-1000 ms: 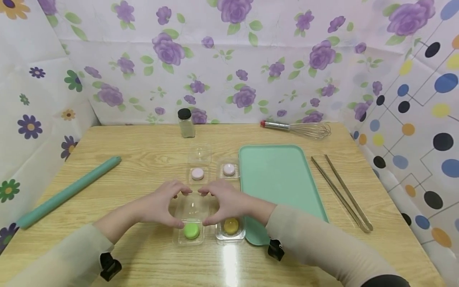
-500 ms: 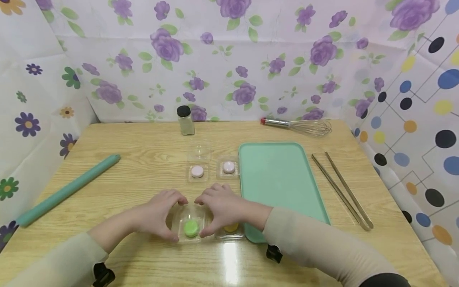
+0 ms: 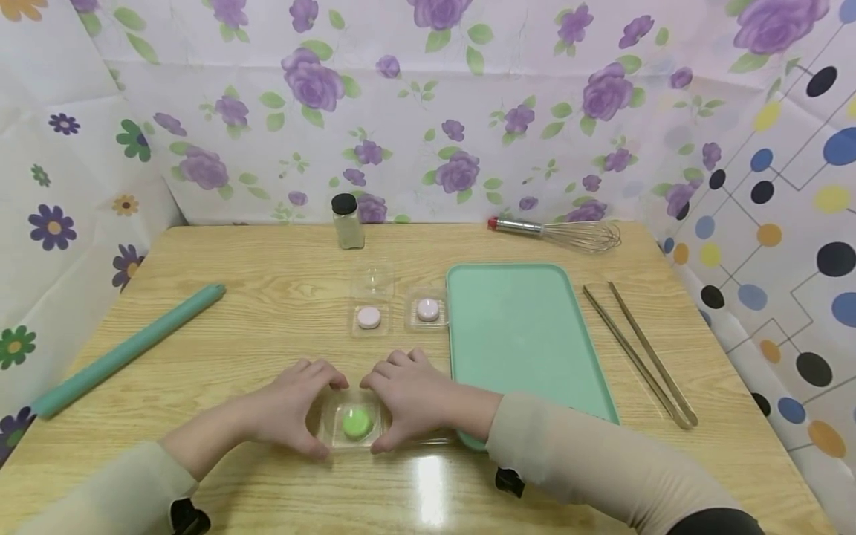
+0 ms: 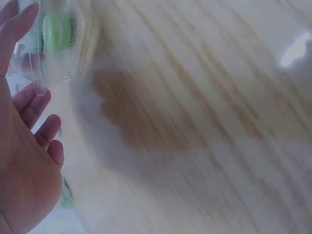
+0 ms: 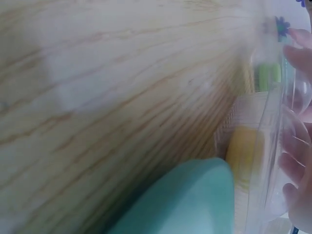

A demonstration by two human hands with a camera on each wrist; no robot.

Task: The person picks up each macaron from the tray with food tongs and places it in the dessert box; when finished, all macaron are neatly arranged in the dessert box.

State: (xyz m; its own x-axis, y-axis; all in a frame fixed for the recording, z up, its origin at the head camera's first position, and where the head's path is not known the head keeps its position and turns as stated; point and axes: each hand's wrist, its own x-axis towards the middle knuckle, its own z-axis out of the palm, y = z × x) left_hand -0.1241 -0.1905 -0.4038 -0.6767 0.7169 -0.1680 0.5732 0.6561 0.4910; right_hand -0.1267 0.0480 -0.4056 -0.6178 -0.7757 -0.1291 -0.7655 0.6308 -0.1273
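A small clear plastic box (image 3: 337, 440) with a green macaron (image 3: 357, 423) in it lies on the table, its clear lid folded down over the macaron. My left hand (image 3: 294, 409) holds the box's left side, thumb at the near corner and fingers at the far one. On the other side my right hand (image 3: 417, 397) grips it likewise with thumb and fingers. Below the right hand, a second clear box (image 5: 268, 156) with a yellow macaron (image 5: 241, 151) shows in the right wrist view; the head view mostly hides it.
Two clear boxes with pale pink macarons (image 3: 368, 318) lie farther back. A green tray (image 3: 521, 334) is at right, with tongs (image 3: 638, 353) beyond it. A whisk (image 3: 555, 232) and black-capped jar (image 3: 348, 223) stand at the back; a green rolled thing (image 3: 130, 349) lies left.
Both hands have come nearer to me and down, folding the clear lid over the green macaron. The right hand now covers the yellow macaron in the head view.
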